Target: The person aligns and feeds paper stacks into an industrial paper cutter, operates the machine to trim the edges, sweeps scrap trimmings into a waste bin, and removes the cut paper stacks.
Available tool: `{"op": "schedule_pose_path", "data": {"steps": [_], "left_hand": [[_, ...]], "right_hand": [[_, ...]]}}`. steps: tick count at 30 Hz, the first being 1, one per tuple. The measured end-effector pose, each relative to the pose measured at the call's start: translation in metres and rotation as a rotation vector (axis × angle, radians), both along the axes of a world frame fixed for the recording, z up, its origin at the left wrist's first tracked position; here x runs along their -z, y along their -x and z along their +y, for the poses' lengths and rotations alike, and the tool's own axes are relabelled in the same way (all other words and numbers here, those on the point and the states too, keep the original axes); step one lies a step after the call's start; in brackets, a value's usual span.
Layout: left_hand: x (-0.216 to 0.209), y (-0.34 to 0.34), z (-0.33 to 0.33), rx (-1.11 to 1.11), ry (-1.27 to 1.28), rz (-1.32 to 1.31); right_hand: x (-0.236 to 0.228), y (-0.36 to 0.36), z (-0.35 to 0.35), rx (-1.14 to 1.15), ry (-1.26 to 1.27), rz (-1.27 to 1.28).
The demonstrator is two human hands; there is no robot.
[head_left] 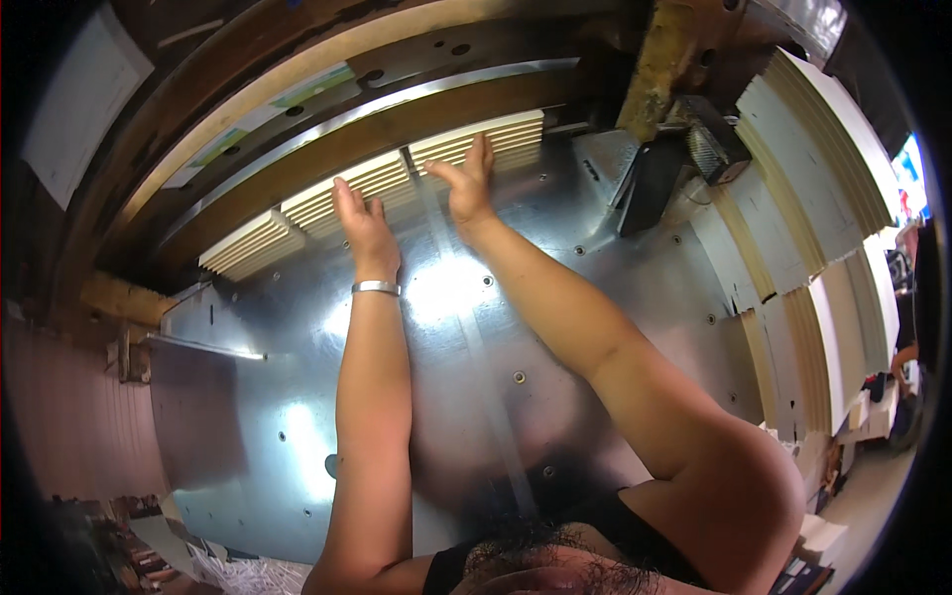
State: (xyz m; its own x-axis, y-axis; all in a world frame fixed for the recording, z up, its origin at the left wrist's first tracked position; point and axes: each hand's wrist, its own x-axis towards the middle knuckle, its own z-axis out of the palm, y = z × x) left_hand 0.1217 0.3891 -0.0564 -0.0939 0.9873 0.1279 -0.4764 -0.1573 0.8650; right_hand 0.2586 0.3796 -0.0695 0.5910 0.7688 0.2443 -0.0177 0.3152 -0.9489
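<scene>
Head view: both open hands, left hand (pixel 362 220) and right hand (pixel 468 183), are pressed flat against paper stacks (pixel 397 178) at the metal table's (pixel 555 297) far edge; stacks judged heavy, loose-leaved, best squared from the sides.

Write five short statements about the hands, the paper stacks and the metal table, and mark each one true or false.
1. Both hands press against paper stacks at the far edge of the metal table. True.
2. The left hand wears a glove. False: it is bare, with a silver bracelet on the wrist.
3. The right hand rests on the right stack. True.
4. The stacks lie under a long metal bar. True.
5. The table is wooden. False: it is shiny metal.
</scene>
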Motion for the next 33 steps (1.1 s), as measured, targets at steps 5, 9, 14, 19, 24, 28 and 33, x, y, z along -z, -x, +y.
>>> {"op": "schedule_pose_path", "data": {"steps": [5,9,14,19,24,28,33], "left_hand": [[-0.002,0.004,0.005,0.012,0.001,0.013],[0.004,0.004,0.006,0.004,0.012,0.000],[0.012,0.009,0.014,0.012,-0.002,0.025],[0.006,0.005,0.012,-0.024,0.019,0.011],[0.005,0.002,0.011,-0.023,0.028,0.070],[0.011,-0.002,0.013,-0.081,0.041,0.063],[0.004,-0.002,0.010,-0.077,0.046,0.075]], "right_hand": [[0.002,-0.001,0.005,-0.054,-0.038,0.023],[0.008,-0.001,0.006,-0.076,-0.068,0.071],[0.007,-0.002,0.005,-0.089,0.004,0.035],[0.004,-0.004,0.005,-0.098,-0.004,0.031],[0.003,-0.002,0.005,-0.088,0.002,0.013],[0.001,0.004,0.003,-0.042,0.026,0.019],[-0.002,0.005,0.001,-0.038,-0.009,0.014]]}}
